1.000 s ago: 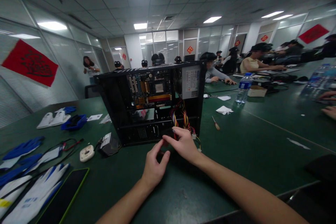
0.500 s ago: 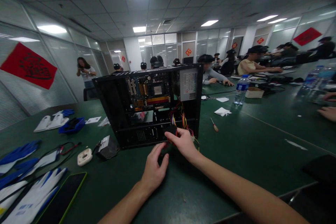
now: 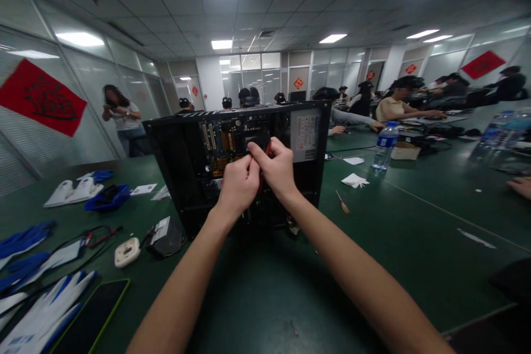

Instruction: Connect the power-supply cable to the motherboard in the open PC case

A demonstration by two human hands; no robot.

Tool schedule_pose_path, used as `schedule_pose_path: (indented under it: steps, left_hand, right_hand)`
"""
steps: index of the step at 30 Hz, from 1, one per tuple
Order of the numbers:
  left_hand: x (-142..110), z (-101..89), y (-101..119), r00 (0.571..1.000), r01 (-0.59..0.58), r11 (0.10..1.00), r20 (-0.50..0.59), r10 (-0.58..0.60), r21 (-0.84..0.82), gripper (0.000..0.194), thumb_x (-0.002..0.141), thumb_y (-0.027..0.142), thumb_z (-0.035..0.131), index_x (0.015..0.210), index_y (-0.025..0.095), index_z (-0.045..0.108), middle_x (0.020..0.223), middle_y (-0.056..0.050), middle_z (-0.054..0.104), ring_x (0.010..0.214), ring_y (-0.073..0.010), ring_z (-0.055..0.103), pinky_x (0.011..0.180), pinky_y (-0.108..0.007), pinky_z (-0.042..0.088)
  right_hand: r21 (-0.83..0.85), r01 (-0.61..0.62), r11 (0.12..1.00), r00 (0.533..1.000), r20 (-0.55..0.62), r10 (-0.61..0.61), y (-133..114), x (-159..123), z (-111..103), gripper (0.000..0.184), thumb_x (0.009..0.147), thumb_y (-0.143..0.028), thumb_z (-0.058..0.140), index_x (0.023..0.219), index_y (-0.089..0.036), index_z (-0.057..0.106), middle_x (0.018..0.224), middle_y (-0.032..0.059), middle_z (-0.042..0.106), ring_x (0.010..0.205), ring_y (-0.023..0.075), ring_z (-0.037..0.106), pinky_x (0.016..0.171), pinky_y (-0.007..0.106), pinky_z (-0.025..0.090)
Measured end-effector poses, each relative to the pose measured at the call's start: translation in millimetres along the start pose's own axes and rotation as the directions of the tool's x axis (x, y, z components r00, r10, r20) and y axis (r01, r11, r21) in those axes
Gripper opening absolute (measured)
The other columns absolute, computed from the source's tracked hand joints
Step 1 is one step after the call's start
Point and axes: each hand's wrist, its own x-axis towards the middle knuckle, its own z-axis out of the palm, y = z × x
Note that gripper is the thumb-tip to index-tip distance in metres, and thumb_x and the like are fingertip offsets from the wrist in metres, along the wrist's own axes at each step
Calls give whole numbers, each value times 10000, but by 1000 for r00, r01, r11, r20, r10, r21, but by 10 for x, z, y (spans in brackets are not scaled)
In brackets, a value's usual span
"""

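An open black computer case (image 3: pixel 168 168) stands on the table before me, its motherboard (image 3: pixel 226 141) and grey power supply (image 3: pixel 305 133) facing me. In front of the motherboard, my right hand (image 3: pixel 276 168) is closed on a dark piece with a red strip, perhaps a cable (image 3: pixel 268 147); its exact kind is unclear. My left hand (image 3: pixel 238 182) is pinched shut right against the right one, and red also shows just below the fingers. What the left fingertips hold is hidden. The hands cover the lower middle of the case.
A screwdriver (image 3: pixel 342 203), crumpled tissue (image 3: pixel 355 180) and water bottle (image 3: pixel 385 145) are to the right. On the left lie a dark box-shaped part (image 3: pixel 164 236), a white case (image 3: pixel 126 252), a phone (image 3: pixel 93 315), gloves (image 3: pixel 50 310) and a blue tray (image 3: pixel 107 198). Other people sit beyond.
Both hands have risen from the bottom of the case to the motherboard, the right one carrying the dark piece. My left hand has gone from loosely open to pinched.
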Motion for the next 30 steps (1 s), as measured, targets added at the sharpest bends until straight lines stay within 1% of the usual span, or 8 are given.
schedule_pose_path:
  steps: [3,6,8,10,14,20,26,30]
  left_hand:
    - [125,37,-246,995,72,973,45,-84,219,423,993,340,377,736,162,662,731,-91,697,659,-190,615,624,-283,368]
    - [108,170,-616,943,188,901,185,-278,391,426,979,304,356,803,156,715,857,-164,744,773,-265,675,651,-314,386]
    - [89,273,-818,885,204,873,297,-358,444,409,966,288,365,857,146,733,933,-194,753,856,-298,694,685,-326,413]
    - [100,355,-934,856,192,874,360,-372,446,413,966,292,361,884,148,739,977,-198,755,892,-301,701,708,-329,433]
    - [193,436,-973,829,218,853,371,-418,474,436,968,331,358,892,145,745,992,-219,756,895,-300,715,714,-329,458]
    - [225,489,-965,777,249,772,355,-519,585,430,941,351,396,1044,114,741,1103,-261,728,1026,-349,707,791,-369,511]
    - [200,526,-903,809,178,750,339,-480,637,442,950,326,366,1034,117,745,1076,-243,734,1000,-354,716,807,-405,540]
    - [207,511,-860,788,171,752,370,-492,636,445,955,313,359,1060,106,739,1082,-245,732,1014,-359,712,796,-404,546]
  right_hand:
    - [-159,46,986,997,64,-37,326,102,69,444,917,-473,594,590,-191,492,666,-17,483,639,120,463,617,253,358]
    - [-395,-52,917,988,113,104,741,26,82,416,892,-417,624,570,-196,481,627,-15,485,592,120,434,576,265,293]
    - [-476,-159,865,921,244,303,952,-38,79,446,859,-405,661,515,-199,465,531,-26,455,540,121,420,539,271,250]
    - [-479,-245,843,847,318,427,1066,-70,78,467,881,-412,631,497,-195,478,470,-34,432,499,121,423,517,274,226]
    - [-493,-301,816,832,283,478,1084,-55,84,510,945,-399,546,485,-190,475,450,-28,436,474,120,439,508,274,222]
    - [-552,-397,733,727,297,619,1044,-43,92,442,954,-352,556,560,-156,596,498,11,552,510,132,527,514,243,284]
    - [-594,-379,710,720,292,629,1050,-45,86,454,968,-371,539,600,-129,649,511,22,569,509,132,515,514,244,295]
    - [-558,-404,725,713,303,632,1052,-50,85,450,973,-357,535,596,-133,636,489,5,533,498,125,507,509,242,289]
